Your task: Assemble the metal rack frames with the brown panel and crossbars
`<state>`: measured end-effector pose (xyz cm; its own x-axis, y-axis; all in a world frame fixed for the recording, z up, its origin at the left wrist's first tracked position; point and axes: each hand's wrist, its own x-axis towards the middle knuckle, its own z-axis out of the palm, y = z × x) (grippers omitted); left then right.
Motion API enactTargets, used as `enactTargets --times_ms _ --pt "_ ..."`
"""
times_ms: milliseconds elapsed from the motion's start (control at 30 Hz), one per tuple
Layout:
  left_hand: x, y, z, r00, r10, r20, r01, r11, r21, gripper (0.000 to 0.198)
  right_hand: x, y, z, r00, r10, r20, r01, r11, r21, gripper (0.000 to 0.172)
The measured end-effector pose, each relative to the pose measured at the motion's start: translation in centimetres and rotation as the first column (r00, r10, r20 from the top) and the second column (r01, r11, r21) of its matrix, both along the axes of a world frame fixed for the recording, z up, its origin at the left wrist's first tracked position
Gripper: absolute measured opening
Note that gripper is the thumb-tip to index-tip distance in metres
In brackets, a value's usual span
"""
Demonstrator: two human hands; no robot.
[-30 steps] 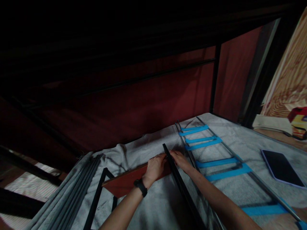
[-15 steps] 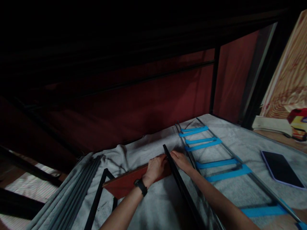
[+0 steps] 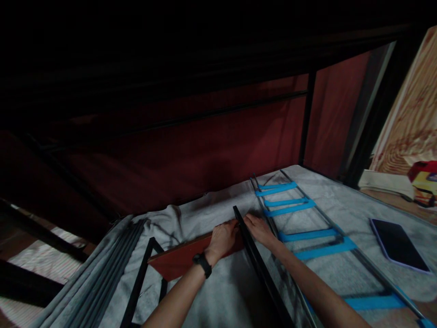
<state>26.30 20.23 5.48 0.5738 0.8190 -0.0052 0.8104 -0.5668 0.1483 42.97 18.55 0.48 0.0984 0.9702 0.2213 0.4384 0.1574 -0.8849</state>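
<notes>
A reddish-brown board (image 3: 177, 258) stands on its long edge on a grey cloth (image 3: 218, 291). My left hand (image 3: 223, 238), with a black watch on its wrist, grips the board's right end where it meets a black metal bar (image 3: 257, 266). On the other side of that bar, my right hand (image 3: 260, 229) rests with its fingers curled against the bar's upper end. The scene is dim, and both hands' fingertips are partly hidden by the bar.
A metal frame with several blue straps (image 3: 309, 235) lies to the right of the bar. A dark tablet (image 3: 398, 245) lies at the far right. Long grey rods (image 3: 102, 273) lie at the left edge. Red fabric walls in a black frame (image 3: 306, 118) rise behind.
Both hands stay at the joint of board and bar. The view has shifted slightly; nothing else has visibly moved.
</notes>
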Motion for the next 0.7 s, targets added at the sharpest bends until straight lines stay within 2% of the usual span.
enactTargets --times_ms 100,233,400,500,633,700 --pt "0.1 -0.1 0.1 0.999 0.017 -0.027 -0.018 1.000 -0.014 0.033 0.0 -0.2 -0.2 0.999 0.044 -0.005 -0.044 0.998 0.037 0.035" --pt "0.1 -0.2 0.2 1.000 0.014 -0.021 -0.014 1.000 -0.017 0.035 0.0 0.1 -0.6 0.993 0.042 -0.111 -0.042 0.999 -0.002 0.037" --pt "-0.1 -0.1 -0.1 1.000 -0.026 -0.010 0.026 1.000 0.016 0.035 -0.1 0.9 -1.1 0.977 0.076 -0.199 -0.083 0.996 -0.026 0.033" --pt "-0.2 0.0 -0.3 0.999 -0.046 -0.009 0.046 0.999 0.023 0.034 -0.2 1.1 -1.6 0.957 0.096 -0.272 -0.114 0.992 -0.050 0.037" --pt "-0.4 0.2 -0.2 0.997 -0.082 -0.001 0.082 0.996 0.029 0.034 -0.2 0.9 -1.4 0.973 0.017 -0.232 -0.045 0.992 -0.119 0.046" --pt "-0.7 0.2 0.0 0.989 -0.142 0.044 0.142 0.990 0.021 0.034 0.1 0.5 -1.0 0.982 0.006 -0.187 -0.035 0.988 -0.149 0.052"
